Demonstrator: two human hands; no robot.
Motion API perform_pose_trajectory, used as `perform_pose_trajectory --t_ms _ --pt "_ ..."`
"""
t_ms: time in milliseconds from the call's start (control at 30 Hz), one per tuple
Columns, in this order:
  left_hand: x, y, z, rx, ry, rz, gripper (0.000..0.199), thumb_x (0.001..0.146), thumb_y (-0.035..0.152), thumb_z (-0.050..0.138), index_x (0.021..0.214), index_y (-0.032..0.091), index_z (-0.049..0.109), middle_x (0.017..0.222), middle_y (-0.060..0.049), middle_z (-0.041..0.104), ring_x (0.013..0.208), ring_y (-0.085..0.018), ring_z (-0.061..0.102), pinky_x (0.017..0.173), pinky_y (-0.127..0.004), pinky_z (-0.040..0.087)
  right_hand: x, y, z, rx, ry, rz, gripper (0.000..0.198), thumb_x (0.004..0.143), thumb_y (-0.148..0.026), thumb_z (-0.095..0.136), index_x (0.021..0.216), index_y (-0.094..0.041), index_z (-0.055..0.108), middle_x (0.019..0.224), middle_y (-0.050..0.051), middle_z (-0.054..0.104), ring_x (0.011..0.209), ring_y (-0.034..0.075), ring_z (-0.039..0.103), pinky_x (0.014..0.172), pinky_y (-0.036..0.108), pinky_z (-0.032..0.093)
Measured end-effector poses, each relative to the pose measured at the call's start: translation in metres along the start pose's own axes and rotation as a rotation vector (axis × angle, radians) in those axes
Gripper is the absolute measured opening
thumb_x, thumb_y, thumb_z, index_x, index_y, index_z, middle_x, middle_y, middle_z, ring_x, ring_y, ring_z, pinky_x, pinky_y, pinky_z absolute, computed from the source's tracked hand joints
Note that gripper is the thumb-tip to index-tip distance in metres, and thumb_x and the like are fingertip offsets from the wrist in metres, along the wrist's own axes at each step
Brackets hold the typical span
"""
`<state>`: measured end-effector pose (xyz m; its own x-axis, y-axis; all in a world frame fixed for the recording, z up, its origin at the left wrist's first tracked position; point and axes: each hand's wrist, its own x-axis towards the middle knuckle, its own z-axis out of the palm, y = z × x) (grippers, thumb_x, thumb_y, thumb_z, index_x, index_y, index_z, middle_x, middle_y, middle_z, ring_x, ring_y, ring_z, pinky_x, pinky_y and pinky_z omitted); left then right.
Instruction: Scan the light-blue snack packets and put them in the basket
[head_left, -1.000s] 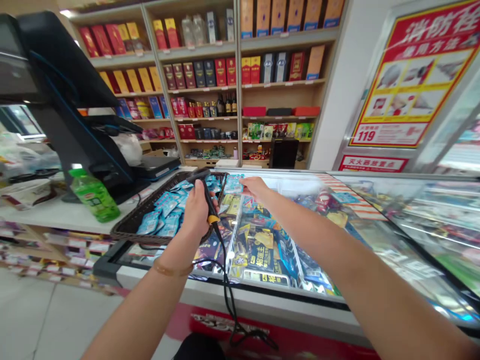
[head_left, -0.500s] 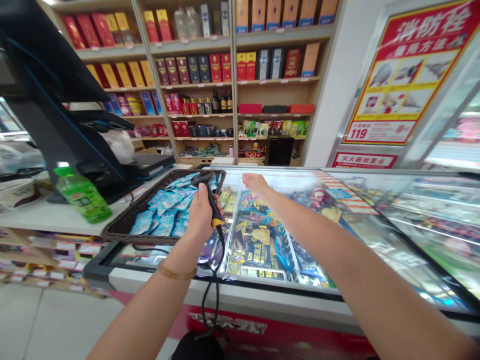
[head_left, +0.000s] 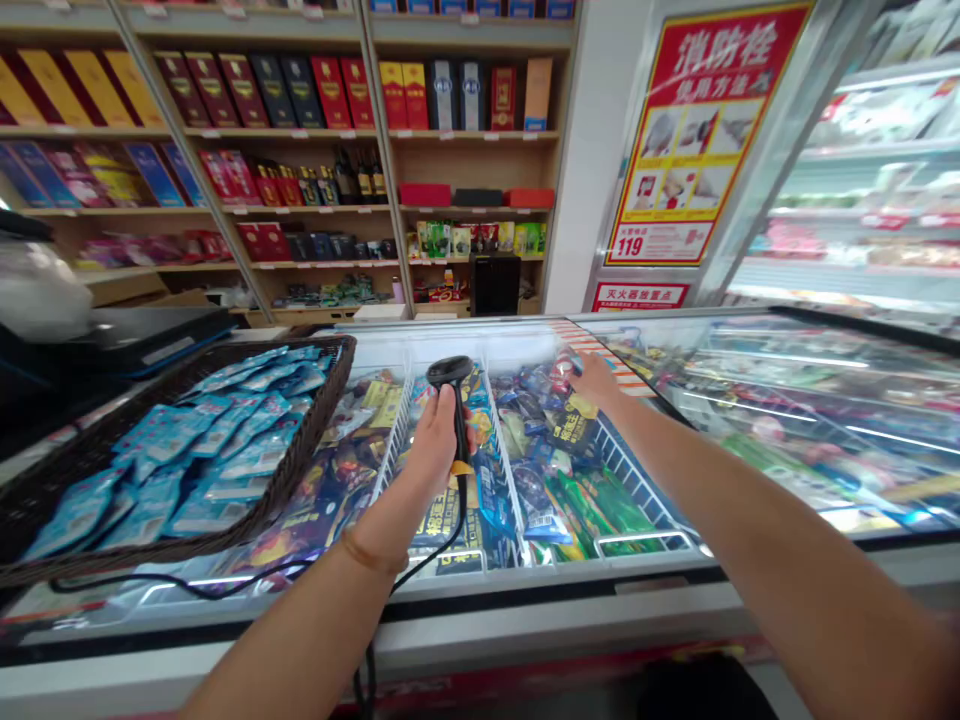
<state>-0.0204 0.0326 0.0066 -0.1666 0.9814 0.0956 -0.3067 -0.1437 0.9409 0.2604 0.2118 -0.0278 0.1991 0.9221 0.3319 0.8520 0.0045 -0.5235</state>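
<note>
My left hand (head_left: 436, 430) is wrapped round the handle of a black barcode scanner (head_left: 450, 372), held over the chest freezer (head_left: 525, 590) with its head pointing away from me. A black cord trails from its handle down over the freezer's front edge. My right hand (head_left: 598, 380) reaches over the far right part of the freezer bins, beside a red-and-white package (head_left: 564, 368). Its fingers are blurred and turned away, so whether they touch or grip that package is unclear. Beneath both hands lie frozen packs (head_left: 570, 425) in white wire baskets (head_left: 517, 500).
On the left, a dark woven basket (head_left: 319, 420) full of blue packets (head_left: 247, 430) sits on the freezer top. Behind it is a black counter device (head_left: 161, 335). Shelves of boxed goods (head_left: 322, 90) line the back wall. A glass lid (head_left: 810, 420) covers the freezer's right side.
The view has shifted right and closer to the freezer. My left hand has carried the scanner rightward, off the packet basket to above the bins. My right hand has moved right, towards the red-and-white package.
</note>
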Motion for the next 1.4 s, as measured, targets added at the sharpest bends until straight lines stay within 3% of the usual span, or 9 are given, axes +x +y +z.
perform_pose_trajectory --t_ms 100,233,433,600,767,867,1067,1267,1400 --pt "-0.004 -0.018 -0.005 0.058 -0.081 -0.044 0.059 0.081 0.078 0.068 0.095 0.022 0.052 0.072 0.004 0.058 0.046 -0.009 0.052 0.041 -0.023 0.042 0.006 0.012 0.0 -0.16 -0.083 0.136 0.057 0.097 -0.036 0.062 0.149 -0.011 0.059 0.162 0.028 0.045 0.152 0.046 0.04 0.12 0.066 0.032" --pt "-0.006 -0.029 -0.005 0.06 -0.1 -0.08 0.061 0.081 0.081 0.066 0.095 0.023 0.052 0.068 0.005 0.055 0.042 -0.009 0.049 0.039 -0.023 0.041 -0.001 0.001 0.009 -0.231 -0.15 0.099 0.055 0.102 -0.048 0.051 0.143 -0.014 0.065 0.151 0.024 0.059 0.143 0.043 0.052 0.116 0.063 0.038" --pt "-0.012 -0.025 0.0 0.045 -0.132 -0.063 0.059 0.082 0.077 0.068 0.095 0.022 0.051 0.075 0.004 0.059 0.044 -0.008 0.05 0.04 -0.023 0.043 -0.037 -0.045 0.015 -0.173 -0.192 -0.077 0.038 0.1 -0.04 0.055 0.127 -0.023 0.076 0.137 0.015 0.072 0.132 0.038 0.063 0.109 0.053 0.047" --pt "-0.017 -0.022 0.001 0.03 -0.124 -0.06 0.056 0.083 0.074 0.07 0.094 0.022 0.051 0.077 0.004 0.059 0.046 -0.007 0.051 0.041 -0.023 0.044 -0.058 -0.072 0.014 -0.018 -0.152 0.039 0.04 0.102 -0.043 0.051 0.125 -0.024 0.077 0.133 0.015 0.074 0.129 0.036 0.066 0.106 0.051 0.049" --pt "-0.014 -0.024 0.0 0.033 -0.118 -0.062 0.057 0.082 0.074 0.07 0.093 0.022 0.051 0.075 0.004 0.059 0.045 -0.007 0.05 0.041 -0.022 0.045 -0.064 -0.076 0.021 -0.108 -0.148 0.014 0.073 0.09 -0.071 0.063 0.133 -0.012 0.07 0.143 0.026 0.064 0.141 0.045 0.053 0.114 0.058 0.039" --pt "-0.011 -0.025 0.0 0.06 -0.139 -0.075 0.061 0.079 0.078 0.07 0.093 0.023 0.05 0.076 0.004 0.06 0.045 -0.008 0.051 0.039 -0.023 0.044 -0.064 -0.073 0.024 -0.084 -0.179 -0.015 0.072 0.078 -0.065 0.08 0.13 -0.017 0.069 0.14 0.022 0.067 0.14 0.042 0.055 0.115 0.055 0.038" --pt "-0.011 -0.029 -0.001 0.105 -0.184 -0.053 0.062 0.078 0.08 0.07 0.094 0.023 0.051 0.08 0.002 0.064 0.046 -0.009 0.053 0.039 -0.024 0.043 -0.057 -0.062 0.025 0.413 -0.123 0.002 0.067 0.07 -0.035 0.086 0.128 -0.021 0.056 0.112 0.008 0.074 0.108 0.028 0.071 0.099 0.042 0.052" --pt "-0.012 -0.029 -0.003 0.095 -0.222 -0.002 0.06 0.081 0.078 0.068 0.095 0.023 0.053 0.082 0.001 0.063 0.047 -0.009 0.053 0.041 -0.026 0.045 -0.052 -0.068 0.023 0.975 -0.126 0.064 0.058 0.066 -0.043 0.085 0.113 -0.022 0.058 0.078 -0.004 0.068 0.075 0.02 0.069 0.075 0.034 0.058" --pt "-0.017 -0.025 0.001 0.115 -0.281 0.029 0.061 0.08 0.08 0.068 0.095 0.023 0.051 0.077 0.003 0.06 0.048 -0.009 0.052 0.041 -0.024 0.045 -0.054 -0.075 0.007 1.225 -0.191 0.079 0.048 0.062 -0.049 0.091 0.091 -0.021 0.066 0.072 -0.001 0.072 0.079 0.022 0.074 0.08 0.036 0.06"
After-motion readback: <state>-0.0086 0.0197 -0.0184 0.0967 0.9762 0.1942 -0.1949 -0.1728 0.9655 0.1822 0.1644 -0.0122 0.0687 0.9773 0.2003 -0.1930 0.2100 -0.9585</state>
